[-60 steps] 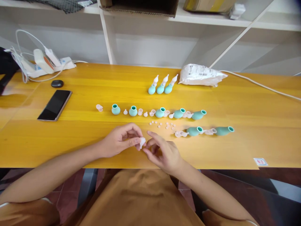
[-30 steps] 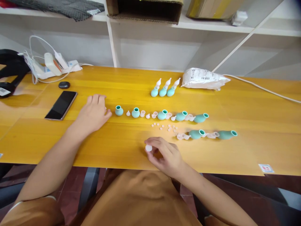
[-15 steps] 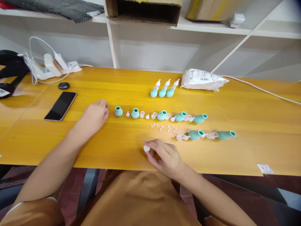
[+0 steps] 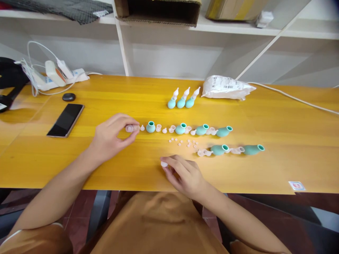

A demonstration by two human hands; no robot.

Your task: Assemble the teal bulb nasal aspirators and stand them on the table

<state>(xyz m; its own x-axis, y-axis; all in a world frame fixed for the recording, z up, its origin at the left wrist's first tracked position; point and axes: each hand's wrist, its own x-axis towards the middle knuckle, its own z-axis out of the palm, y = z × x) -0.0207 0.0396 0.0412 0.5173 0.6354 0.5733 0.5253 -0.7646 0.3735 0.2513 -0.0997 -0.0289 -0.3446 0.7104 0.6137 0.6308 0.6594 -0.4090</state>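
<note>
My left hand (image 4: 109, 135) has thumb and fingers closed around a translucent connector piece (image 4: 131, 128) at the left end of a row on the table. Beside its fingertips stands a small pale nozzle tip (image 4: 142, 127), then a teal squeeze bulb (image 4: 150, 127) with its mouth up. Nearer the front edge, my right hand (image 4: 186, 176) pinches a small round white piece (image 4: 164, 164) between thumb and forefinger. Several tiny pale discs (image 4: 179, 144) lie scattered beyond it. More teal bulbs (image 4: 219, 150) and clear connectors (image 4: 237, 150) continue rightward in two rows.
Three assembled bulbs with nozzles (image 4: 181, 102) lie near the back, beside a white plastic package (image 4: 227, 88). A phone (image 4: 65, 120), a black oval case (image 4: 69, 97) and a power strip (image 4: 76, 76) are on the left. White shelves with cardboard boxes (image 4: 161, 19) rise behind.
My left hand has moved right to the row's left end, and a translucent connector now shows in its fingers. The leftmost teal bulb is no longer visible. My right hand has barely moved.
</note>
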